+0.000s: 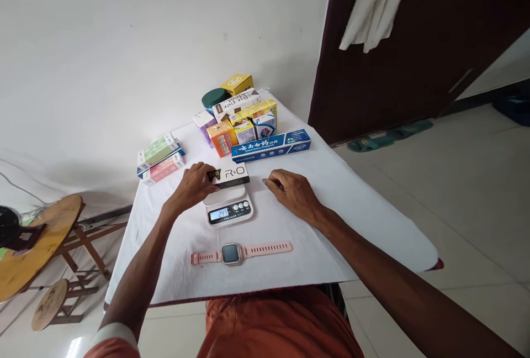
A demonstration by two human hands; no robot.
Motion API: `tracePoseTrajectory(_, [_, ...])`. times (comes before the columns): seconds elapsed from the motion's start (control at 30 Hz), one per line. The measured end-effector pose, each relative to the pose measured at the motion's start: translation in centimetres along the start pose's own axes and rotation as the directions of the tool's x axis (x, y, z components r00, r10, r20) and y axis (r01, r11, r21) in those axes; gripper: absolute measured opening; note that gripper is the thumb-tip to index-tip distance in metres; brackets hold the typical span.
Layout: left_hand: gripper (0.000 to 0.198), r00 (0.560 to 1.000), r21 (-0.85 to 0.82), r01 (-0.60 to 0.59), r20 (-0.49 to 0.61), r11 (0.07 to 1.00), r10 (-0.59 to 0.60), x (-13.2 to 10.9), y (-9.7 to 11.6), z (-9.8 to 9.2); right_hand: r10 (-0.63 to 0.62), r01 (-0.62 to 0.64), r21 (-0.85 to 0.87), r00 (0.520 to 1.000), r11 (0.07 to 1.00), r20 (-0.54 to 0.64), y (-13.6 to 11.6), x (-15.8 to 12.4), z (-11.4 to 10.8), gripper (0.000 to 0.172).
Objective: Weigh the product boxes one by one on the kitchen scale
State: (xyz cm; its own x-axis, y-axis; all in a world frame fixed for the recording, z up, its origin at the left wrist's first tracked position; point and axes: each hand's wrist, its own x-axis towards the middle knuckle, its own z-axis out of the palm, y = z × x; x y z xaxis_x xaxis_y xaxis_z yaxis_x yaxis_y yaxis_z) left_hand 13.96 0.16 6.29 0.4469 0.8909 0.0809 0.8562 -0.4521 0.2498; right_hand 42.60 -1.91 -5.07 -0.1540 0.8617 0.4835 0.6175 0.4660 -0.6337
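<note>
A black and white box marked "R&O" (232, 174) lies on a small white kitchen scale (229, 207), whose display shows digits. My left hand (194, 183) is closed on the left end of this box. To the right of the scale my right hand (292, 190) rests palm down on the white tablecloth (356, 203), fingers loosely curled, holding nothing that I can see. A pink smartwatch (240, 252) lies flat in front of the scale, near the table's front edge.
A long blue toothpaste box (271, 146) lies behind the scale, with a pile of several small boxes (238, 115) beyond it. Flat boxes (160, 158) are stacked at the left. A round wooden table (28, 247) and stool (52, 303) stand left; a dark door (414, 43) is right.
</note>
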Motion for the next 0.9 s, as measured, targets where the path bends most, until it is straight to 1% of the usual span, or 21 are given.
tracePoseTrajectory(0.07, [0.032, 0.998, -0.018, -0.050, -0.040, 0.999, 0.050, 1.7, 0.6, -0.5, -0.033, 0.036, -0.063, 0.998, 0.997, 0.048, -0.2, -0.2, 0.2, 0.028])
tracePoseTrajectory(0.17, [0.036, 0.988, 0.000, -0.115, -0.099, 0.993, 0.114, 5.6, 2.3, -0.5, -0.054, 0.078, -0.175, 0.989, 0.981, 0.141, -0.5, -0.3, 0.5, 0.027])
tracePoseTrajectory(0.23, [0.038, 0.985, 0.025, -0.141, -0.099, 0.990, 0.143, 8.7, 3.7, 0.3, -0.051, 0.089, -0.236, 0.985, 0.968, 0.165, -0.6, -0.3, 0.6, 0.026])
tracePoseTrajectory(0.33, [0.039, 0.985, 0.090, -0.143, -0.079, 0.986, 0.151, 12.6, 5.9, 2.4, -0.064, 0.107, -0.268, 0.984, 0.958, 0.164, -0.6, -0.3, 0.8, 0.024])
tracePoseTrajectory(0.4, [0.038, 0.987, 0.139, -0.123, -0.082, 0.983, 0.136, 14.4, 7.0, 3.7, -0.084, 0.121, -0.257, 0.985, 0.959, 0.151, -0.5, -0.2, 0.8, 0.024])
tracePoseTrajectory(0.47, [0.036, 0.987, 0.177, -0.102, -0.102, 0.979, 0.122, 15.3, 7.7, 4.6, -0.100, 0.132, -0.248, 0.985, 0.960, 0.139, -0.4, -0.2, 0.8, 0.024])
tracePoseTrajectory(0.57, [0.039, 0.981, 0.199, -0.102, -0.142, 0.975, 0.132, 15.1, 7.7, 4.8, -0.109, 0.142, -0.259, 0.985, 0.955, 0.137, -0.3, -0.2, 0.8, 0.027])
tracePoseTrajectory(0.63, [0.044, 0.972, 0.180, -0.127, -0.172, 0.975, 0.159, 13.9, 7.0, 4.4, -0.119, 0.153, -0.258, 0.983, 0.954, 0.142, -0.3, -0.3, 0.8, 0.028])
tracePoseTrajectory(0.7, [0.046, 0.962, 0.147, -0.146, -0.208, 0.978, 0.175, 12.2, 5.7, 3.8, -0.135, 0.167, -0.248, 0.981, 0.954, 0.141, -0.2, -0.4, 0.8, 0.028])
tracePoseTrajectory(0.73, [0.046, 0.959, 0.132, -0.138, -0.229, 0.982, 0.166, 11.2, 4.7, 3.5, -0.145, 0.175, -0.244, 0.980, 0.954, 0.135, -0.1, -0.5, 0.9, 0.028])
tracePoseTrajectory(0.8, [0.047, 0.953, 0.112, -0.078, -0.283, 0.991, 0.107, 8.9, 2.1, 2.9, -0.165, 0.188, -0.237, 0.980, 0.953, 0.112, 0.1, -0.7, 1.0, 0.027])
tracePoseTrajectory(0.87, [0.048, 0.938, 0.097, 0.038, -0.346, 0.995, -0.002, 6.5, -1.3, 2.3, -0.183, 0.198, -0.227, 0.979, 0.953, 0.086, 0.5, -0.9, 1.2, 0.029])
tracePoseTrajectory(0.9, [0.049, 0.924, 0.093, 0.121, -0.373, 0.988, -0.078, 5.2, -3.3, 2.0, -0.193, 0.205, -0.219, 0.978, 0.954, 0.077, 0.7, -0.9, 1.3, 0.030])
